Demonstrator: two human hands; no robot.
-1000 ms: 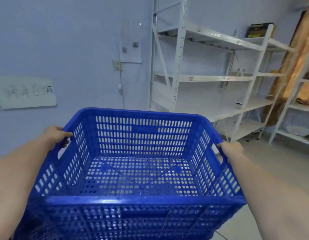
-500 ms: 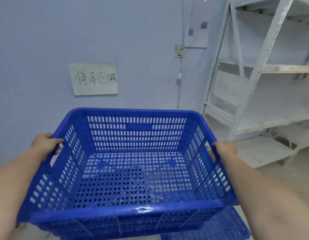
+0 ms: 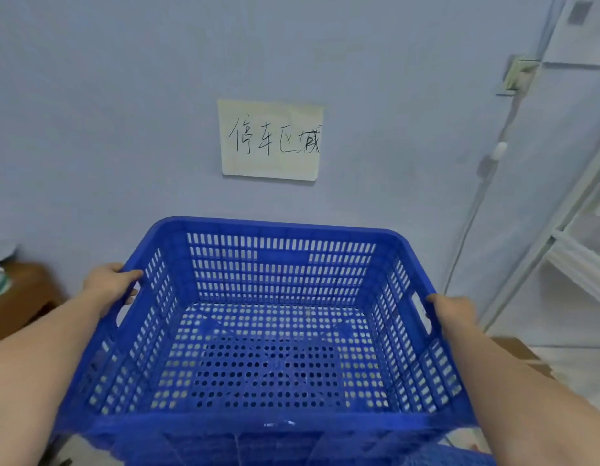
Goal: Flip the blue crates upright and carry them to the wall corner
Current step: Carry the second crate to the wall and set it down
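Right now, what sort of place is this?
Probably a storeroom or warehouse back room: white metal shelving at the right, a handwritten paper sign taped to the bare wall, and a blue crate carried in both hands.

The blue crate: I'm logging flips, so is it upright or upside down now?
Upright: the blue crate shows its open top and perforated floor, held by the left hand and right hand.

The crate [image 3: 275,331] sits between the left hand [image 3: 108,285] and right hand [image 3: 454,314], a paper sign [image 3: 271,140] on the wall beyond them, shelving [image 3: 580,250] off past the right hand.
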